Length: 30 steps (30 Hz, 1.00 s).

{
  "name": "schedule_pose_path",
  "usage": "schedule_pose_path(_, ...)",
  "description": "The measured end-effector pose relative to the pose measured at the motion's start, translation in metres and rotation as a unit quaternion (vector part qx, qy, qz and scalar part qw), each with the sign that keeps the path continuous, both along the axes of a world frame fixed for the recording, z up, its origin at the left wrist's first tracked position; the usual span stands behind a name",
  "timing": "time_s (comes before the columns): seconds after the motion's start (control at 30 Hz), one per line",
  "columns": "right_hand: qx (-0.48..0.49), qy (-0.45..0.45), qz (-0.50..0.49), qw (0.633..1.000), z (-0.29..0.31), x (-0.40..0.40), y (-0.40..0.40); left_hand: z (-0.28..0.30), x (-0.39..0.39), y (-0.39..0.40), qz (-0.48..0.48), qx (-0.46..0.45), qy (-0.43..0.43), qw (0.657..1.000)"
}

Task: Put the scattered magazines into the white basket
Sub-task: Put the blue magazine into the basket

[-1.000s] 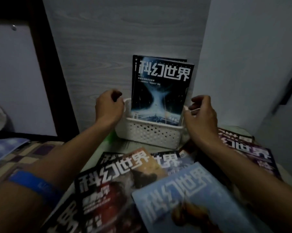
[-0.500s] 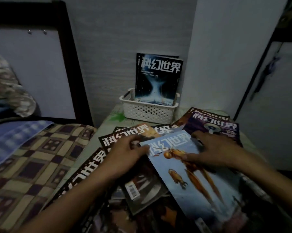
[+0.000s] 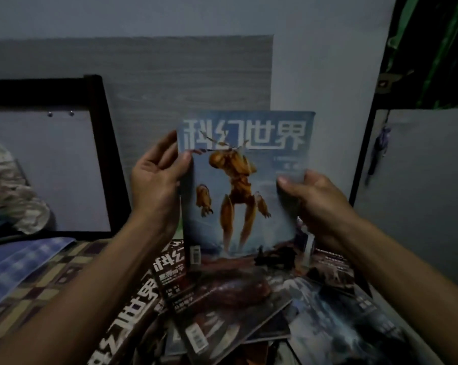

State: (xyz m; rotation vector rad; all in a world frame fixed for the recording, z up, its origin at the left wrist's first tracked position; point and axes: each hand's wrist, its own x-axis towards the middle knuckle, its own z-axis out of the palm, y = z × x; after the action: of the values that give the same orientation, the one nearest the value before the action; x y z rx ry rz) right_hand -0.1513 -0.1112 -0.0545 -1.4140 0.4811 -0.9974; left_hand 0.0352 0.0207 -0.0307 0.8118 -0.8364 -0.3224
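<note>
I hold a light blue magazine [image 3: 245, 185] with an orange creature on its cover upright in front of me, above the table. My left hand [image 3: 156, 180] grips its left edge near the top. My right hand [image 3: 312, 201] grips its right edge, thumb on the cover. Several other magazines [image 3: 222, 299] lie scattered and overlapping below it. The raised magazine hides the white basket from view.
A dark bed frame [image 3: 101, 133] with a checked bedspread [image 3: 32, 280] lies to the left. A grey wood-grain panel [image 3: 191, 75] and a pale wall stand behind. A dark-framed panel [image 3: 420, 180] with something hanging on it stands at the right.
Both hands left the basket, came down onto the blue magazine on the pile, then lifted it upright. It now covers the basket.
</note>
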Motion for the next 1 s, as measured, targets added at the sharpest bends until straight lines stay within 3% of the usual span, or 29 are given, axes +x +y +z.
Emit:
schedule_pose_path(0.13, -0.016, 0.055, -0.018, 0.998, -0.035, 0.017, 0.006, -0.058, 0.018, 0.005, 0.093, 0.152, -0.113, 0.978)
schedule_pose_path(0.2, -0.061, 0.098, -0.047, 0.992, -0.066, 0.016, 0.007, -0.103, 0.020, 0.012, 0.126, 0.246, -0.204, 0.939)
schedule_pose_path(0.27, -0.123, 0.108, -0.075, 0.984, -0.082, 0.014, 0.002, -0.132, 0.029, 0.012, 0.209, 0.285, -0.273, 0.895)
schedule_pose_path(0.37, -0.172, 0.103, -0.116, 0.973, -0.064, 0.025, -0.018, -0.124, 0.054, -0.014, 0.261, 0.265, -0.271, 0.888)
schedule_pose_path(0.53, -0.221, 0.105, -0.186, 0.952, -0.004, 0.075, -0.069, -0.053, 0.101, -0.077, 0.277, 0.213, -0.248, 0.903)
schedule_pose_path(0.67, -0.222, 0.098, -0.243, 0.939, 0.017, 0.112, -0.125, -0.027, 0.139, -0.131, 0.327, 0.238, -0.343, 0.848)
schedule_pose_path(0.87, -0.185, 0.155, -0.279, 0.930, -0.039, 0.152, -0.192, -0.075, 0.170, -0.199, 0.314, 0.325, -0.386, 0.804)
schedule_pose_path(1.0, -0.157, 0.215, -0.287, 0.920, -0.081, 0.162, -0.210, -0.119, 0.180, -0.213, 0.301, 0.369, -0.345, 0.809)
